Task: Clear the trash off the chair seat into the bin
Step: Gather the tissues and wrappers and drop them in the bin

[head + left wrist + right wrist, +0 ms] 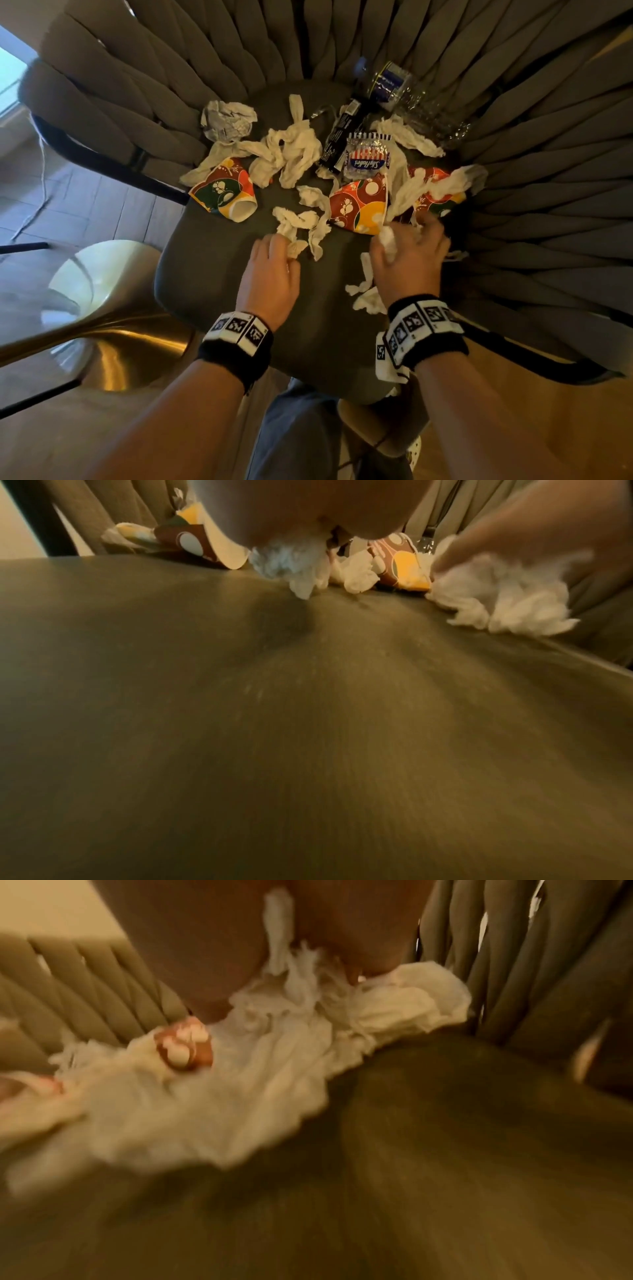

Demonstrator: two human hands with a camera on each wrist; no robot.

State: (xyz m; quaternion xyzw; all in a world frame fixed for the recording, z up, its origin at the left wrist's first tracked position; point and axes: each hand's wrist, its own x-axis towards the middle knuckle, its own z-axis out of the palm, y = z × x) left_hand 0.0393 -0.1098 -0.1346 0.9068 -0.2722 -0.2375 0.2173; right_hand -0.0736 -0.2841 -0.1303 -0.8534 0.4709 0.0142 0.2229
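Both hands are already bunched on tissue scraps, left hand and right hand, with crushed paper cups lying just beyond the fingertips.

Two bare forearms reach up from the bottom of the head view, with no sleeves. Each wrist wears a black fabric wristband: the left wristband sits lower centre-left, the right wristband lower centre-right. Both bands carry a row of white square tags printed with black block patterns. A further white tag hangs below the right band. Between the arms, at the bottom edge, grey trousers show.
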